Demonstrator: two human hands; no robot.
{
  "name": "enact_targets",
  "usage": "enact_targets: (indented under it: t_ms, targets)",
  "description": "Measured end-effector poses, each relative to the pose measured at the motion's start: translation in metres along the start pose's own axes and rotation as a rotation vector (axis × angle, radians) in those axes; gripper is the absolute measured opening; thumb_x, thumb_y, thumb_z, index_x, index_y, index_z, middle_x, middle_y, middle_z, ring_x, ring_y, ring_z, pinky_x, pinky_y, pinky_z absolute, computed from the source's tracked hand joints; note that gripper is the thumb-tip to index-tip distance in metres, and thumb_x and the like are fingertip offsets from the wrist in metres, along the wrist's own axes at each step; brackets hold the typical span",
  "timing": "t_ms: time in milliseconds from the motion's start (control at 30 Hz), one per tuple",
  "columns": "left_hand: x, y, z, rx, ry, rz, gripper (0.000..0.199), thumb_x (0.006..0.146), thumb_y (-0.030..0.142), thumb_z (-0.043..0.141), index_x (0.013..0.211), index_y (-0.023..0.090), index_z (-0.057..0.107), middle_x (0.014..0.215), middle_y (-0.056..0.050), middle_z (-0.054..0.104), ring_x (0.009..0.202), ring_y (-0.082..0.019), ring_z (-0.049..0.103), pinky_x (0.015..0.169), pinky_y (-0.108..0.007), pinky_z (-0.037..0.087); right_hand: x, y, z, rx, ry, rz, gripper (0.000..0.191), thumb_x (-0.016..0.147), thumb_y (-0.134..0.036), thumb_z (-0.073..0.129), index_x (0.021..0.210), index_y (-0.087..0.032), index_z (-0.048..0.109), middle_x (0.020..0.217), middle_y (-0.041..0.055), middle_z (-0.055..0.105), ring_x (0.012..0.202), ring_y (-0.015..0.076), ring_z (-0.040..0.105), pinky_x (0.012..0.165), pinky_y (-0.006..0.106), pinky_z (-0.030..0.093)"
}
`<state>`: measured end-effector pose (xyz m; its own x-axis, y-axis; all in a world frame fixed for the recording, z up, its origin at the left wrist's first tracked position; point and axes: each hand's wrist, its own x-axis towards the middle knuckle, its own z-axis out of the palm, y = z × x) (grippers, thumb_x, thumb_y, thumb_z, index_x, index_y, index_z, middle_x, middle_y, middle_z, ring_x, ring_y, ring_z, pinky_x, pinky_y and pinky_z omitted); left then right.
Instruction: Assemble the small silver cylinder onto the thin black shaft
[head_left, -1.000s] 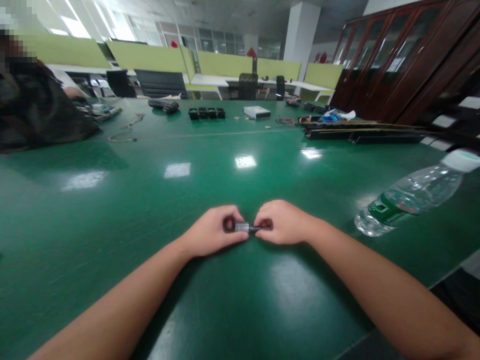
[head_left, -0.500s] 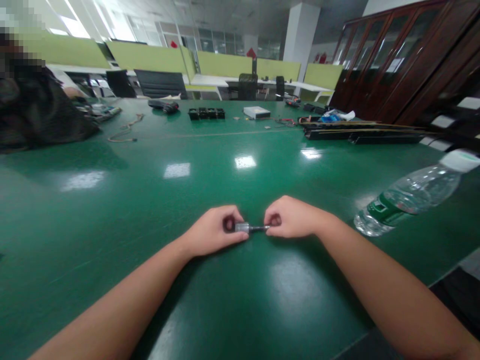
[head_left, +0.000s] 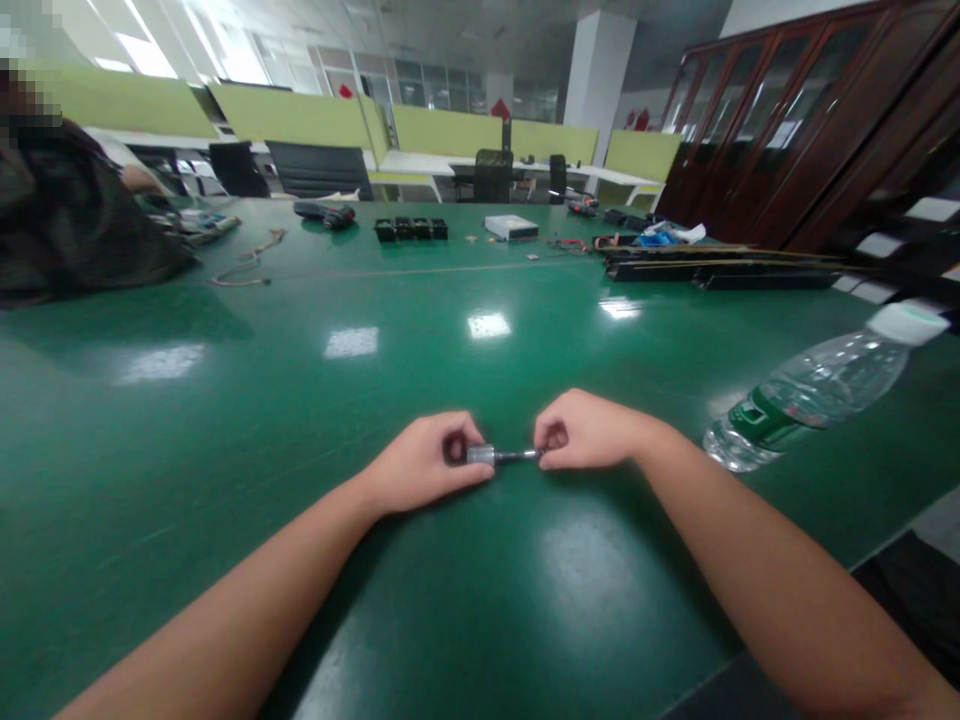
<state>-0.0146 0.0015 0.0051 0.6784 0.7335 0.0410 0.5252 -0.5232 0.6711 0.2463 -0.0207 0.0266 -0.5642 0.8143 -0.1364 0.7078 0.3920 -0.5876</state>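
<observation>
Just above the green table (head_left: 420,610), my left hand (head_left: 427,462) is closed around a small silver cylindrical tool (head_left: 481,455), gripped between thumb and fingers. A thin dark shaft (head_left: 516,456) runs from the cylinder toward the right. At the shaft's far end my right hand (head_left: 581,432) has its fingers pinched together at the tip. Whatever lies between those fingertips is too small to tell apart from the shaft. The shaft lies roughly level between both hands.
A clear plastic bottle (head_left: 817,390) lies tilted right of my right hand. Farther back are black square parts (head_left: 411,230), a white box (head_left: 511,227), a cord (head_left: 251,262) and long black rails (head_left: 652,268). A person in dark clothing (head_left: 82,220) is at far left.
My right hand has shifted slightly right, leaving more of the shaft showing between the hands. My left hand still holds the silver cylinder. The view has moved a little.
</observation>
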Motion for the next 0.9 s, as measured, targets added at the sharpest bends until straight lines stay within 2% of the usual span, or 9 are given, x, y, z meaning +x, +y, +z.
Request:
enact_targets:
  t_ms: [200, 400, 500, 633, 767, 900]
  targets:
    - [0.000, 0.000, 0.001, -0.008, 0.010, 0.004, 0.030, 0.077, 0.044, 0.073, 0.087, 0.017, 0.066, 0.073, 0.001, 0.062, 0.066, -0.015, 0.056, 0.060, -0.024, 0.042, 0.003, 0.002, 0.005, -0.007, 0.028, -0.003, 0.016, 0.076, -0.027, 0.072, 0.088, -0.017, 0.076, 0.072, 0.0001, 0.070, 0.062, 0.0106, 0.060, 0.057, 0.021, 0.042]
    - [0.000, -0.002, 0.002, 0.005, 0.020, -0.007, 0.025, 0.073, 0.034, 0.075, 0.087, 0.017, 0.063, 0.073, 0.002, 0.060, 0.067, -0.015, 0.056, 0.061, -0.024, 0.042, 0.016, -0.006, 0.026, -0.089, 0.175, -0.148, 0.018, 0.080, -0.031, 0.072, 0.089, -0.017, 0.077, 0.077, 0.0016, 0.069, 0.069, 0.0111, 0.058, 0.064, 0.023, 0.040]
    - [0.000, -0.002, 0.001, 0.022, 0.028, 0.010, 0.025, 0.071, 0.031, 0.075, 0.088, 0.018, 0.063, 0.075, 0.002, 0.059, 0.068, -0.015, 0.056, 0.062, -0.024, 0.042, 0.016, -0.008, 0.027, -0.100, 0.161, -0.190, 0.020, 0.077, -0.030, 0.074, 0.091, -0.016, 0.076, 0.078, 0.0016, 0.068, 0.069, 0.0114, 0.058, 0.064, 0.023, 0.040]
    - [0.001, -0.001, 0.000, 0.038, 0.026, 0.016, 0.026, 0.072, 0.033, 0.076, 0.088, 0.018, 0.063, 0.076, 0.002, 0.059, 0.069, -0.015, 0.056, 0.062, -0.025, 0.042, 0.014, -0.006, 0.024, -0.145, 0.142, -0.251, 0.017, 0.078, -0.022, 0.070, 0.094, -0.017, 0.076, 0.078, 0.0014, 0.066, 0.070, 0.0119, 0.057, 0.066, 0.023, 0.040]
    - [0.001, -0.002, 0.002, 0.035, 0.026, 0.011, 0.027, 0.072, 0.036, 0.076, 0.088, 0.018, 0.063, 0.075, 0.002, 0.059, 0.068, -0.015, 0.056, 0.062, -0.025, 0.042, 0.019, -0.004, 0.029, -0.195, 0.197, -0.281, 0.018, 0.084, -0.030, 0.069, 0.094, -0.018, 0.077, 0.079, 0.0031, 0.064, 0.075, 0.0144, 0.056, 0.069, 0.026, 0.039]
    - [0.001, -0.004, 0.002, 0.027, 0.029, 0.003, 0.029, 0.071, 0.037, 0.077, 0.087, 0.018, 0.063, 0.074, 0.002, 0.060, 0.068, -0.015, 0.056, 0.061, -0.024, 0.042, 0.023, -0.006, 0.037, -0.194, 0.239, -0.316, 0.017, 0.087, -0.029, 0.066, 0.095, -0.017, 0.077, 0.086, 0.0056, 0.065, 0.084, 0.0165, 0.057, 0.074, 0.027, 0.040]
